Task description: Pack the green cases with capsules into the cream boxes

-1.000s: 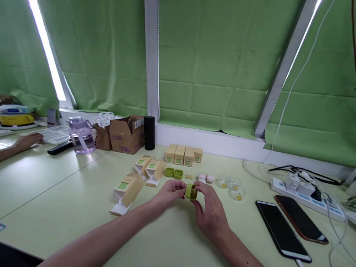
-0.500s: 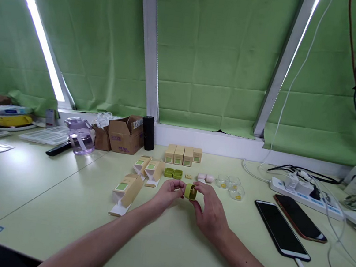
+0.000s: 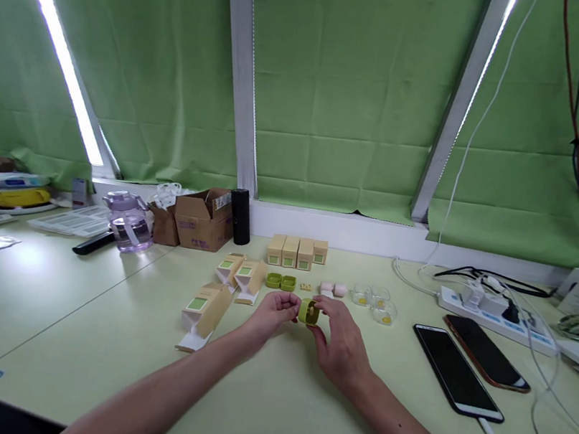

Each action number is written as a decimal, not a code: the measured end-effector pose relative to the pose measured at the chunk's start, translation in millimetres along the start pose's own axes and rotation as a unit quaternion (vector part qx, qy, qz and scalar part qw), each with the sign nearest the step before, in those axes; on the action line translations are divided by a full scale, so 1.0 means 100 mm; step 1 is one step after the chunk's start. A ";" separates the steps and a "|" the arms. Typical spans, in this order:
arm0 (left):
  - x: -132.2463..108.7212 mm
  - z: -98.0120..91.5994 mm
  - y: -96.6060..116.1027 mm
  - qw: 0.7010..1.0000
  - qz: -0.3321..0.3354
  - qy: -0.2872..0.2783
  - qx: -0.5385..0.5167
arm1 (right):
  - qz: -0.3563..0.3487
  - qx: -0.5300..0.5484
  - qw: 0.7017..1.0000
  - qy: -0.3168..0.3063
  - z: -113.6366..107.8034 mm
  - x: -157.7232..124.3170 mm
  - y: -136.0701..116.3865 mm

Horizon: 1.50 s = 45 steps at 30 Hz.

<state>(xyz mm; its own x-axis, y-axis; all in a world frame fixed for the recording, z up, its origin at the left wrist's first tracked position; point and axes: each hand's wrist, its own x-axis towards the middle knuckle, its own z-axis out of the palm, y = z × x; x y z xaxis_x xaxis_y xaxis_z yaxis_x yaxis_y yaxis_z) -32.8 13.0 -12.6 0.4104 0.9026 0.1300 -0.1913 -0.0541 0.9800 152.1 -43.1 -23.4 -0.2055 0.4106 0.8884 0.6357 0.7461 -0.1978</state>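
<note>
Between my two hands a small olive-green square case (image 3: 308, 312) is held on its side above the table. My left hand (image 3: 273, 316) is closed, its fingertips pinching the case's left side. The thumb and fingers of my right hand (image 3: 342, 344) grip its right side at top and bottom. Just beyond are two similar green cases (image 3: 280, 282), some tiny yellowish pieces (image 3: 306, 287), pink-and-white rounded pieces (image 3: 333, 289) and three clear covers with yellow spots (image 3: 384, 312). What lies inside the held case is too small to make out.
Opened small cartons (image 3: 206, 308) lie left of my hands; several closed ones (image 3: 290, 252) stand behind. Two phones (image 3: 456, 372) and a power strip (image 3: 497, 317) with cables are on the right. A purple jug (image 3: 128, 222) and a cardboard box (image 3: 205, 219) stand on the left.
The whole view has shifted very slightly. Both hands keep the green case in almost the same place and pose.
</note>
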 end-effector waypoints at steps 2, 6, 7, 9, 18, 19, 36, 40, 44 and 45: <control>0.01 -0.01 -0.01 1.000 -0.001 0.000 -0.001 | -0.002 0.000 1.000 0.002 0.00 0.00 0.00; 0.01 -0.02 -0.02 1.000 -0.008 0.007 -0.005 | -0.002 -0.002 1.000 0.000 0.00 0.00 0.01; 0.01 -0.02 -0.02 1.000 -0.010 0.008 -0.007 | -0.002 -0.003 1.000 -0.001 0.00 0.00 0.01; 0.01 -0.02 -0.02 1.000 -0.010 0.010 -0.012 | -0.004 -0.004 1.000 0.000 0.00 0.00 0.01; 0.01 -0.03 -0.02 1.000 -0.011 0.017 -0.017 | -0.004 -0.004 1.000 0.006 0.00 0.01 0.00; 0.01 -0.02 -0.01 1.000 -0.012 0.017 -0.018 | -0.006 -0.006 1.000 0.007 0.00 0.01 0.00; -0.04 0.01 0.07 0.999 -0.029 0.022 -0.031 | -0.001 -0.009 1.000 0.006 -0.01 0.02 -0.01; -0.04 0.03 0.08 0.999 -0.032 0.021 -0.034 | 0.001 -0.007 1.000 0.006 -0.02 0.01 -0.01; -0.01 -0.02 0.04 0.999 -0.033 0.031 -0.020 | 0.001 -0.001 1.000 0.006 -0.02 0.01 0.02; 0.00 -0.03 0.03 0.999 -0.029 0.036 -0.010 | 0.001 0.003 1.000 0.007 -0.02 0.00 0.03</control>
<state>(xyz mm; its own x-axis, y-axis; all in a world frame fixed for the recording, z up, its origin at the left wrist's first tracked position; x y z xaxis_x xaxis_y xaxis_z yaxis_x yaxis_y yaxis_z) -36.3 14.5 -10.0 0.3561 0.9325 0.0608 -0.1868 0.0073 0.9824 155.5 -42.2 -22.6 -0.1939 0.4045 0.8938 0.6320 0.7483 -0.2015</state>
